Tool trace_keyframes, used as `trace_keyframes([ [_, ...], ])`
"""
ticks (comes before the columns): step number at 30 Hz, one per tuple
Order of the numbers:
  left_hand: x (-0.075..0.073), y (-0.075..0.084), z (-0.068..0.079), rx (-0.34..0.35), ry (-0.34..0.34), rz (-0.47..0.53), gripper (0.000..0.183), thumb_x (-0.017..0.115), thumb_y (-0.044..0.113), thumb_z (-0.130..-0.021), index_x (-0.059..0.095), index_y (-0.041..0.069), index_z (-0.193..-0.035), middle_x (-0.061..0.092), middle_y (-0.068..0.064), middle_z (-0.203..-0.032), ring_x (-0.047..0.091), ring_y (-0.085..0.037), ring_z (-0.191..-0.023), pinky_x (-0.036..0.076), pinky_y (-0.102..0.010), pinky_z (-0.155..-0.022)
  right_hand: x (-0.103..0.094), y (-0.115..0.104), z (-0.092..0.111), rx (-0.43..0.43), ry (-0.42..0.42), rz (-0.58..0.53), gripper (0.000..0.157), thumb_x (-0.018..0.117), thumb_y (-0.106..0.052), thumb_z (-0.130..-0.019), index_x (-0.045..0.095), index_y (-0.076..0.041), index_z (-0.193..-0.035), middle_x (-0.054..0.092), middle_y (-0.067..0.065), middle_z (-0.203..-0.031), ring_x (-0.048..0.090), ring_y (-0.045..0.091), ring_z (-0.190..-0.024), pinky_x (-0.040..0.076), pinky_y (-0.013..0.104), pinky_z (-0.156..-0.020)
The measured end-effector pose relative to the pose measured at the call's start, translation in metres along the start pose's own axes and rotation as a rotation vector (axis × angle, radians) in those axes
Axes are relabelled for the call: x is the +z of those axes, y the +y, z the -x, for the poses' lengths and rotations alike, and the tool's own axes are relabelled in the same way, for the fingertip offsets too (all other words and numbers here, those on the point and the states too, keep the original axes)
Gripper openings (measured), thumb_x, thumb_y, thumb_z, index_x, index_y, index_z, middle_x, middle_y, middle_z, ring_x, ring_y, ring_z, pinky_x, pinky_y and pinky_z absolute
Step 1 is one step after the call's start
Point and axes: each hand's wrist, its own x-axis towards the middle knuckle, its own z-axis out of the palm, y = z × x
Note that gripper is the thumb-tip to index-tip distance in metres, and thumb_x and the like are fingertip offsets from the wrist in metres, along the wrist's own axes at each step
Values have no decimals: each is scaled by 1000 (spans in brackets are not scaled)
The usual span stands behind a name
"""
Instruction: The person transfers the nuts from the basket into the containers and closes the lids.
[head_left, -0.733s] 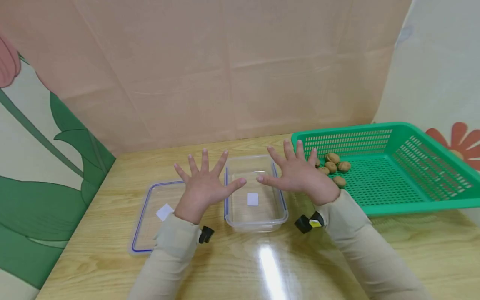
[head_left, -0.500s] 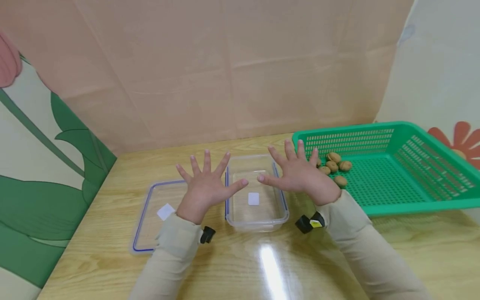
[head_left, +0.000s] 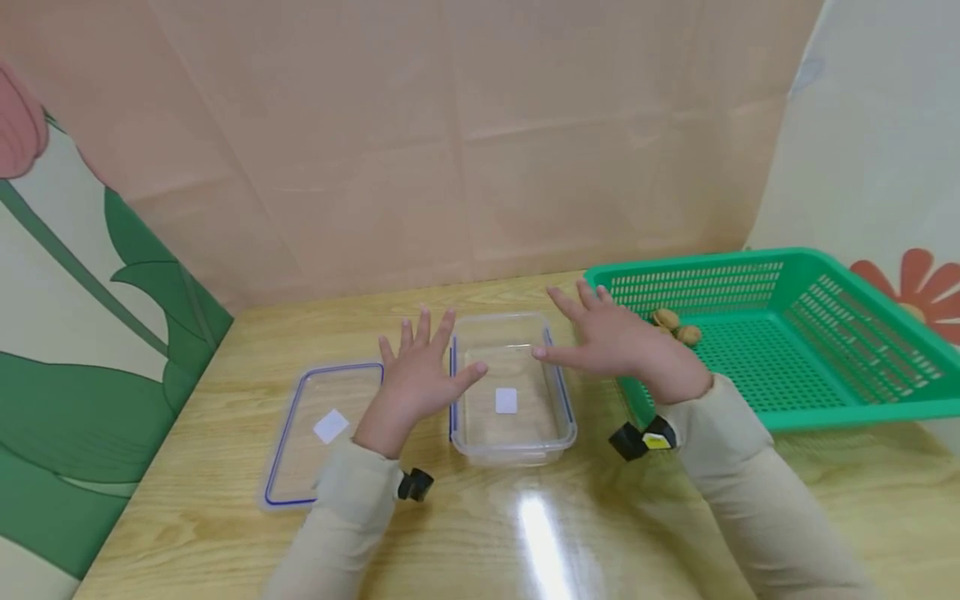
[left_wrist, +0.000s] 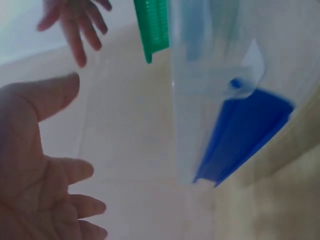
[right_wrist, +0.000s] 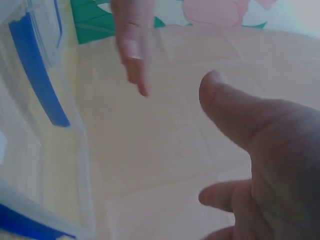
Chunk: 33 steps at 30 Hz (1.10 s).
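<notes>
A clear plastic food container [head_left: 517, 433] with blue clips stands at mid-table, a small white square inside its outline. My left hand [head_left: 414, 379] hovers by its left side, fingers extended, holding nothing. Over the gap between container and green basket [head_left: 795, 367] hangs my right hand [head_left: 622, 342], its fingers stretched out and its grasp bare. Walnuts [head_left: 688, 335] lie at the basket's left end, partly hidden behind that hand. The container's blue clip [left_wrist: 245, 135] shows large in the left wrist view. In the right wrist view, the right thumb [right_wrist: 225, 105] points toward the other hand.
A clear lid [head_left: 300, 458] with a blue seal and a white square lies left of the container, partly under the left forearm. A pinkish sheet [head_left: 450, 150] hangs behind the wooden table [head_left: 480, 533]. Flowered panels flank both sides.
Both hands have turned from flat, widely spread poses, their fingers now closer together. The right hand has shifted slightly right, covering more walnuts. Container, lid and basket stay in place.
</notes>
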Motion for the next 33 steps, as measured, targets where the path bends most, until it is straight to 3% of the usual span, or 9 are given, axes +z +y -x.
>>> trace_keyframes([
  [5, 17, -13, -8, 3, 59, 333, 78, 51, 45, -91, 7, 20, -150, -1, -6, -156, -5, -28, -142, -5, -52, -114, -22, 24, 7, -107, -68, -93, 89, 48, -58, -87, 6, -11, -150, 12, 24, -152, 30, 43, -132, 28, 59, -105],
  [7, 24, -16, -11, -15, 97, 486, 74, 53, 36, -92, 10, 18, -150, 1, -3, -156, 0, -26, -142, 4, -50, -115, -28, 36, 9, -149, -98, -107, 86, 50, -53, -89, 5, -10, -150, 45, 24, -135, 53, 36, -110, 39, 51, -99],
  [8, 28, -17, -13, -30, 118, 562, 73, 53, 33, -92, 12, 19, -150, 3, -2, -156, 3, -25, -143, 9, -49, -115, -30, 42, 10, -184, -103, -106, 86, 51, -49, -89, 6, -9, -150, 48, 24, -132, 56, 33, -104, 41, 49, -96],
  [12, 45, -19, -18, -47, 221, 847, 66, 54, 17, -91, 21, 12, -148, 14, -5, -155, 14, -25, -142, 17, -41, -115, -37, 64, 14, -293, -124, -109, 87, 60, -39, -87, 10, -5, -149, 49, 24, -130, 54, 33, -108, 43, 47, -94],
  [14, 53, -18, -20, -56, 262, 967, 63, 54, 12, -91, 25, 8, -146, 20, -7, -153, 18, -24, -141, 20, -37, -115, -39, 74, 15, -328, -115, -98, 89, 66, -36, -82, 15, -1, -147, 28, 23, -148, 40, 36, -127, 39, 52, -99],
  [17, 63, -17, -21, -71, 307, 1095, 57, 52, 7, -91, 31, 5, -143, 27, -11, -151, 24, -26, -139, 25, -37, -113, -41, 89, 15, -323, -124, -97, 96, 74, -36, -73, 22, -1, -146, 28, 23, -148, 34, 41, -130, 39, 54, -99],
  [21, 76, -17, -21, -83, 323, 1190, 53, 47, 3, -90, 34, 5, -142, 33, -13, -147, 31, -26, -136, 31, -36, -110, -41, 110, 15, -320, -119, -94, 98, 80, -33, -65, 31, 0, -143, 32, 23, -146, 28, 46, -131, 37, 59, -98],
  [26, 84, -14, -19, -108, 342, 1224, 54, 46, 2, -90, 34, 8, -142, 35, -7, -147, 32, -20, -136, 29, -32, -111, -40, 135, 13, -291, -140, -135, 90, 79, -33, -66, 38, 1, -139, 38, 24, -142, 34, 47, -128, 38, 58, -98],
  [33, 88, -13, -20, -104, 325, 1290, 54, 41, -3, -90, 32, 6, -143, 30, -6, -150, 27, -17, -138, 25, -29, -113, -39, 166, 9, -239, -221, -168, 72, 75, -28, -73, 47, 0, -133, 49, 18, -136, 44, 29, -125, 46, 23, -93],
])
